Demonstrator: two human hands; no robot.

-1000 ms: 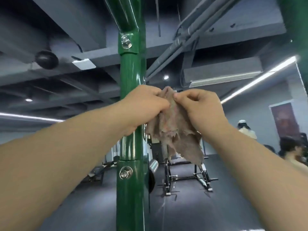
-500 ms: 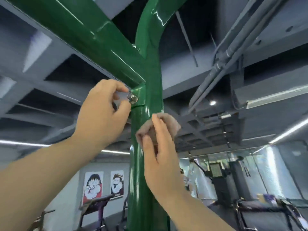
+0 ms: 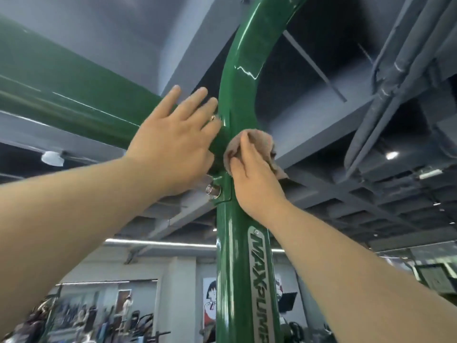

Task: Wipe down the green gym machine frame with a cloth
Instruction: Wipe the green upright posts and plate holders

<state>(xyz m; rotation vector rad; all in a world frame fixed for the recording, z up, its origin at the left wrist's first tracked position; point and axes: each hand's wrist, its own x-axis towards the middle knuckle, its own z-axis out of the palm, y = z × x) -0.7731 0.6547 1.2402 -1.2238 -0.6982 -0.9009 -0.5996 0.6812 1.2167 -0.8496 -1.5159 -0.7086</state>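
The green gym machine frame fills the middle of the view: an upright post [image 3: 232, 268] curves off at the top, and a cross beam [image 3: 74, 102] runs away to the left. My left hand [image 3: 173, 144] lies flat with straight fingers on the joint where beam meets post. My right hand [image 3: 254, 184] grips a brown cloth [image 3: 262, 142] and presses it against the right side of the post, just above the bolted collar. Part of the cloth bunches out behind my fingers.
A steel bolt [image 3: 213, 190] sticks out of the collar below my left hand. A silver nameplate [image 3: 258, 280] runs down the post. Grey ceiling beams and pipes [image 3: 395, 70] hang overhead. Gym machines and wall posters [image 3: 209, 300] stand far below.
My view tilted up from the lower post to the top joint. My left hand let go of the cloth and flattened onto the beam. My right hand carried the cloth up the post.
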